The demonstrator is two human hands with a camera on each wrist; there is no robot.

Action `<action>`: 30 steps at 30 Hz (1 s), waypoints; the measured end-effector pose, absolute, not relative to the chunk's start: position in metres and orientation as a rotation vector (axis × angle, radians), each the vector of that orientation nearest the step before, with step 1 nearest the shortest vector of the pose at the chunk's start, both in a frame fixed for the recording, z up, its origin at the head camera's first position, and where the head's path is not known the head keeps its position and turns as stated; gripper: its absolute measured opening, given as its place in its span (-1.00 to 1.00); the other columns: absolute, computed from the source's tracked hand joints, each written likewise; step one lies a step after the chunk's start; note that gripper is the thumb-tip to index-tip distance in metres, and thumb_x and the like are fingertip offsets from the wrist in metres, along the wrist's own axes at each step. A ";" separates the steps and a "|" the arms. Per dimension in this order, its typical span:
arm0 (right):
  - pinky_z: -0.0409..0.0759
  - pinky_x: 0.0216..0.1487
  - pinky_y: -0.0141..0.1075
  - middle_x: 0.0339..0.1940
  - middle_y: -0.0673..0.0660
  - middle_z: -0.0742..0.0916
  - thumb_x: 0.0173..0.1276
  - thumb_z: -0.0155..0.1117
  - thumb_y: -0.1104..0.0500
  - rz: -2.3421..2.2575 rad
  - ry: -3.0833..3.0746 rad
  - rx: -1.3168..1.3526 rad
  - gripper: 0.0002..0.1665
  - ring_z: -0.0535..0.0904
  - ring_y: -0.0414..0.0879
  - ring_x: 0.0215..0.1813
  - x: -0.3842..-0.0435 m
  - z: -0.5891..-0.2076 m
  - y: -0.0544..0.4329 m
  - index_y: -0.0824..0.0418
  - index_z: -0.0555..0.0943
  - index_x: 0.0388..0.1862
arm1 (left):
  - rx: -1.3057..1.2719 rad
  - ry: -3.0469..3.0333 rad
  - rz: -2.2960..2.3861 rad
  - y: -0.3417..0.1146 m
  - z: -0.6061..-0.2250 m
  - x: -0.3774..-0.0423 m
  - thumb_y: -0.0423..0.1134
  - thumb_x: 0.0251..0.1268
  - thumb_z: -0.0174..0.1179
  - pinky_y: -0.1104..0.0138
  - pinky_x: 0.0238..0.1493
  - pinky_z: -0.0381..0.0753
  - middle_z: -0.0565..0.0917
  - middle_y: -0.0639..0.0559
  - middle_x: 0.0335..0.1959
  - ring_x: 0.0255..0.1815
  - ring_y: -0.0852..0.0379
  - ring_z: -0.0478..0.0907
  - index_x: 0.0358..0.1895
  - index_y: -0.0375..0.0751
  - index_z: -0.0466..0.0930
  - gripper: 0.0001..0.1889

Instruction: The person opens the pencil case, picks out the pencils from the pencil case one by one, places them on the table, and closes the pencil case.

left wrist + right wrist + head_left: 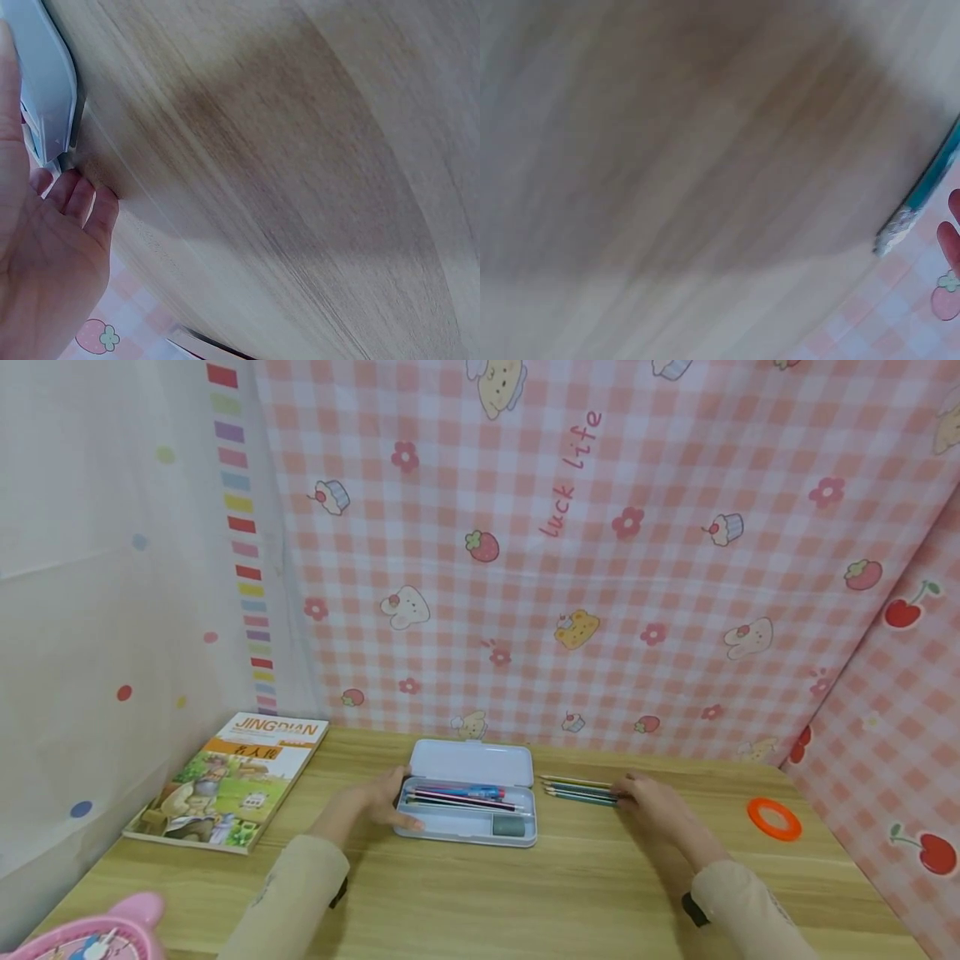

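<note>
An open white pencil case (pixel 465 837) lies on the wooden table, holding several pens and pencils (pixel 465 800) and a dark grey-green block (pixel 508 826). My left hand (pixel 378 800) grips its left end, thumb over the front part and fingers at the back corner. In the left wrist view those curled fingers sit by the case's corner (pixel 56 97). To the right of the case several pencils (pixel 581 792) lie side by side, points toward it. My right hand (pixel 652 806) holds them by their right ends. The right wrist view shows one teal pencil (pixel 930 176) beside two fingertips.
An orange ring (pixel 775 819) lies at the table's right. At the left rests a book (pixel 228 781) with a picture cover. Part of a pink clock-like object (pixel 97 935) shows at the lower left. A checked pink cloth (pixel 525 610) hangs behind the table.
</note>
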State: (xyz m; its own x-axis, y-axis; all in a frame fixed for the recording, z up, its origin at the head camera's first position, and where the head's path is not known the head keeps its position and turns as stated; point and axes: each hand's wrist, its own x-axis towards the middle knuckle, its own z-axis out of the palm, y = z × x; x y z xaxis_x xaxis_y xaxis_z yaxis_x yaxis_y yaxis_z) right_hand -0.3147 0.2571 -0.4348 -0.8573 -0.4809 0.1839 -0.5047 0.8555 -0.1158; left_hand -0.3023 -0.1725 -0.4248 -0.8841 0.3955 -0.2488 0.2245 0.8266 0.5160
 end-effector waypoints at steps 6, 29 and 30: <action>0.59 -0.23 -0.17 -0.30 0.07 0.64 0.20 0.26 0.22 0.301 -2.893 0.775 -0.82 0.61 -0.04 -0.23 -0.319 -0.426 0.235 0.19 0.63 -0.19 | 0.458 2.655 0.699 -0.173 -0.425 -0.301 0.05 -0.09 0.38 -0.05 0.38 0.07 0.14 -0.43 0.30 0.37 -0.29 0.06 0.31 -0.50 -0.06 0.06; 0.55 -0.33 -0.39 -0.39 0.03 0.70 0.24 0.24 0.12 0.519 -2.956 1.141 -0.83 0.53 -0.24 -0.37 -0.327 -0.425 0.106 0.20 0.64 -0.28 | 0.466 2.679 0.656 -0.173 -0.423 -0.301 0.06 -0.08 0.38 -0.01 0.37 0.11 0.20 -0.41 0.27 0.35 -0.26 0.11 0.31 -0.49 -0.04 0.04; 0.53 -0.35 -0.40 -0.42 0.02 0.69 0.24 0.25 0.14 0.530 -2.962 1.151 -0.85 0.50 -0.24 -0.39 -0.327 -0.427 0.104 0.19 0.63 -0.30 | 0.468 2.680 0.659 -0.173 -0.423 -0.301 0.05 -0.08 0.38 -0.01 0.37 0.12 0.20 -0.41 0.26 0.35 -0.26 0.12 0.31 -0.49 -0.03 0.03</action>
